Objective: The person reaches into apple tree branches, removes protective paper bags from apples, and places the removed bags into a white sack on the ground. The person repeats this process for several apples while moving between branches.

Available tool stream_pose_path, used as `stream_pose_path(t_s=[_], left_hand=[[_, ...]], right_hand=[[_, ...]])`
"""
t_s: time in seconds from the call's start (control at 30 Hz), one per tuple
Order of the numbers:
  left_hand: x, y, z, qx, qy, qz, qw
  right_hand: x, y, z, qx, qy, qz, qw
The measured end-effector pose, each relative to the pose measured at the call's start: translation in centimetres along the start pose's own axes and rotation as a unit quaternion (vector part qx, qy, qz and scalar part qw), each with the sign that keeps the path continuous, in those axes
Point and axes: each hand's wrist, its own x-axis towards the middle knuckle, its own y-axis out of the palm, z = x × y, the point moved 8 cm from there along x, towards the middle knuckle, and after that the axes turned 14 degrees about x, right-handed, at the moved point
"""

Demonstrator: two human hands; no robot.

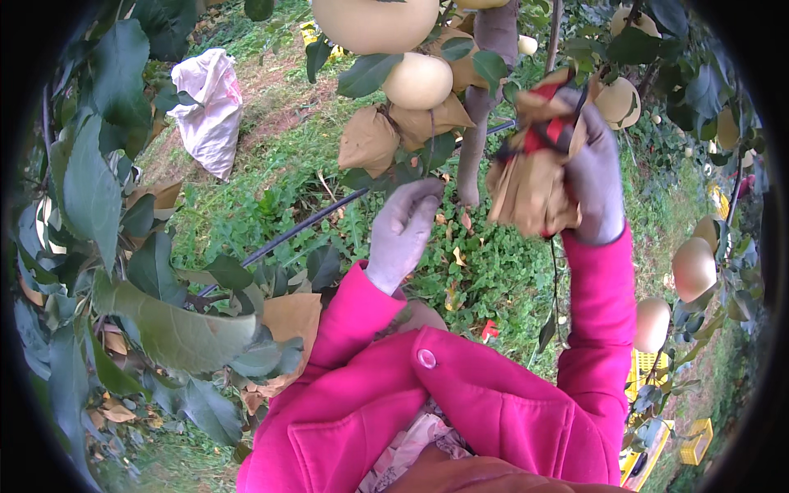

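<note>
My right hand (593,166), in a pale glove, is closed around a bunch of crumpled brown paper fruit bags (533,191) with red and black inner layers. My left hand (404,231), gloved too, is raised at the centre with its fingers curled and nothing seen in it. Just above it, brown paper bags (368,140) hang on the branch, beside a pale yellow apple (418,81). A larger pale apple (376,24) hangs at the top edge. Some fingers of the right hand are hidden by the paper.
A tree trunk (487,55) and a dark hose (308,220) run behind the hands. Leafy branches (166,326) crowd the left; more apples (694,269) hang at right. A white woven sack (209,114) stands on the grass. Yellow crates (696,442) lie at lower right.
</note>
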Motion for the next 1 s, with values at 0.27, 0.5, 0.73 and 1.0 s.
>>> stream_pose_path(t_s=[0.27, 0.5, 0.73, 1.0], left_hand=[[0.8, -0.1, 0.6, 0.036, 0.039, -0.002, 0.999], [2.3, 0.4, -0.6, 0.033, 0.052, -0.035, 0.998], [5.0, 1.2, -2.2, 0.129, 0.128, -0.098, 0.978], [9.9, 4.1, -4.1, -0.002, 0.100, -0.079, 0.992]], right_hand=[[14.2, -2.0, 2.9, -0.523, -0.205, 0.094, 0.822], [16.1, 2.2, -3.2, -0.640, -0.030, 0.132, 0.756], [15.7, 4.4, -3.2, -0.669, -0.143, 0.211, 0.698], [17.0, 4.5, -4.7, -0.635, -0.084, 0.204, 0.740]])
